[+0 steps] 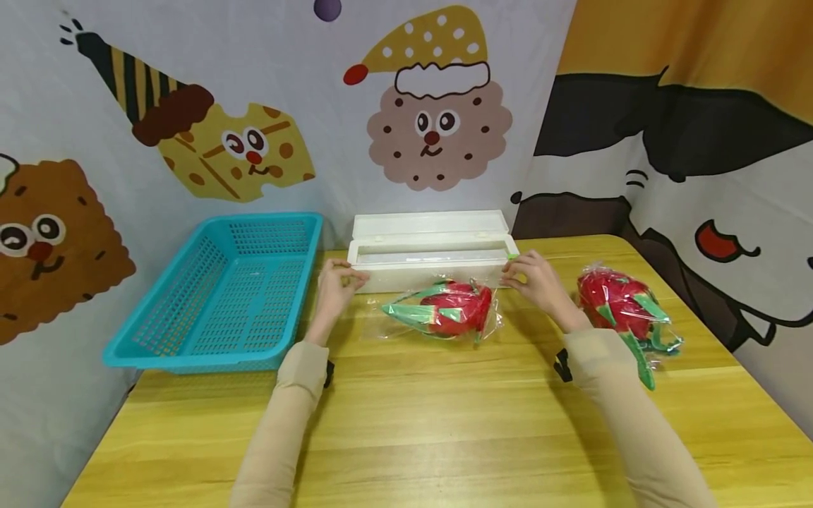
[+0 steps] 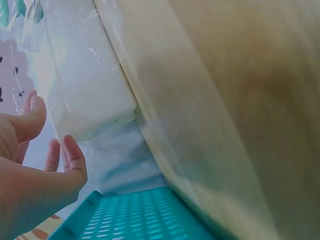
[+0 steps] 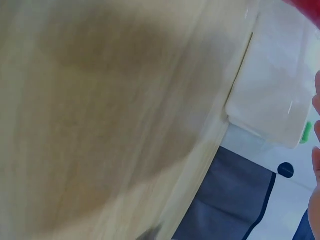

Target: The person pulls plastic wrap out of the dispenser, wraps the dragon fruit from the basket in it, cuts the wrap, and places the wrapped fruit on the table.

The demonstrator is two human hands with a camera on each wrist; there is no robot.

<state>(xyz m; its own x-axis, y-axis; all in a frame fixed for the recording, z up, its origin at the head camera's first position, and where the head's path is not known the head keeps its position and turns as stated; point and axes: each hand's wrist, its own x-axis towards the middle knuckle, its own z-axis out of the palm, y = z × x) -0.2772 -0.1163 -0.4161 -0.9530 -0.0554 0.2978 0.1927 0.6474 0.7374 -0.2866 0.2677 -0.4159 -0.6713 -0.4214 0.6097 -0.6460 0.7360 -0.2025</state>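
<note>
A long white cling film box (image 1: 438,276) lies with its lid (image 1: 432,224) tipped back and a small green piece (image 1: 512,257) at its right end. At the left front corner, my left hand (image 1: 333,286) pinches with thumb and forefinger; faint clear film (image 2: 19,82) runs to those fingertips in the left wrist view. My right hand (image 1: 538,281) pinches likewise at the right front corner, only its fingers (image 3: 317,112) showing at the right wrist view's edge. Between the hands, in front of the box, lies a red and green plush dragon fruit (image 1: 459,310) in a clear bag.
A second bagged red and green plush (image 1: 616,300) lies at the right, beside my right forearm. The turquoise basket (image 1: 311,243) stands at the left, close to my left hand. A printed curtain (image 1: 254,42) hangs behind the wooden table (image 1: 438,423).
</note>
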